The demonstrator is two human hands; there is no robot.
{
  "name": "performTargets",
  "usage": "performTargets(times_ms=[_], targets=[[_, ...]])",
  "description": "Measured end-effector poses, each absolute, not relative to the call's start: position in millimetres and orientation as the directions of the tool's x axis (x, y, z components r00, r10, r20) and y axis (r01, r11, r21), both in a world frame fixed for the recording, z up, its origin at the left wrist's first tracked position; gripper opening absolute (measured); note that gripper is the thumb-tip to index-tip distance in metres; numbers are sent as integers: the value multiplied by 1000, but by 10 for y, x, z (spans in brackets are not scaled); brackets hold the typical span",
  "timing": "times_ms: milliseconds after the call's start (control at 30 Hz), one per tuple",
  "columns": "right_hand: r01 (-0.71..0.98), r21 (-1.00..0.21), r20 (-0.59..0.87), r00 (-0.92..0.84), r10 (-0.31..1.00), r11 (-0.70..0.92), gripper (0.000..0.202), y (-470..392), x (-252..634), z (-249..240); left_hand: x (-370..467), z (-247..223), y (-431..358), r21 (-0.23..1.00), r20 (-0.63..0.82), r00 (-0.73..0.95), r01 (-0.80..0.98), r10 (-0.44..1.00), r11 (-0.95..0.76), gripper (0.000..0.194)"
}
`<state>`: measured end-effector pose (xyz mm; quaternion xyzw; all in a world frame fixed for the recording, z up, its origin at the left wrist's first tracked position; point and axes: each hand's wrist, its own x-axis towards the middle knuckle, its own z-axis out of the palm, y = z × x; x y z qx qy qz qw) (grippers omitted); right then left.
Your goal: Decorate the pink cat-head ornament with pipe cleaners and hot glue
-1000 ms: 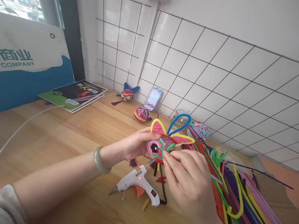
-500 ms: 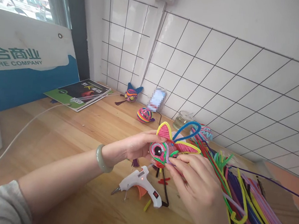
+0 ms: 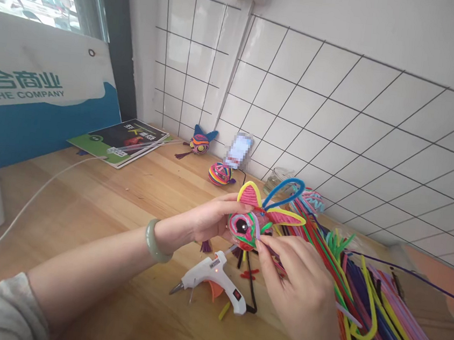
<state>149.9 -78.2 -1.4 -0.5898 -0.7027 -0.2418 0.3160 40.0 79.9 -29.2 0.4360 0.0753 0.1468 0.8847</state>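
Note:
My left hand [image 3: 216,216] is closed round the back and side of a pipe-cleaner animal head [image 3: 240,239]. The head has pink ears edged in yellow, a blue loop on top, a shiny dark eye and green, pink and red coils. Between the thumb and fingertips of my right hand [image 3: 297,275] is a lilac pipe cleaner [image 3: 258,229], its end lying against the front of the head. The rest of this strip runs behind my right hand, and a lilac end shows past the wrist. Below the head, a white glue gun [image 3: 213,279] lies on its side, a light lit.
Bundled coloured pipe cleaners [image 3: 397,323] cover the table's right side. Along the wall stand a finished animal head [image 3: 200,141], a striped ball [image 3: 220,174], a phone [image 3: 239,150] and a glass jar [image 3: 278,182]. A book [image 3: 128,140] and a white cable lie left.
My right fingertips have shifted slightly on the lilac pipe cleaner, and more of its end shows against the head. The blue loop has tilted a little. My left hand keeps its hold.

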Motion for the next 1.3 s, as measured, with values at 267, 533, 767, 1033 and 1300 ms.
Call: performTargets(times_ms=[267,533,767,1033,1300], targets=[[975,-82,748,-75,660,204,13,-779,1509,-31,407,-254,800,793,-20,938,-196,347,577,21],[981,-84,751,-53,659,175,9,-773,1469,-39,405,-266,792,792,-23,938,-193,344,579,24],[977,-92,752,-57,657,191,11,-785,1468,-53,408,-262,795,791,-29,945,-177,326,586,27],[964,-136,639,-90,764,227,13,-837,1519,11,377,-233,811,829,-31,962,-127,271,545,23],[940,-133,524,-201,827,313,22,-905,1569,121,370,-225,805,875,-95,965,-36,244,482,23]])
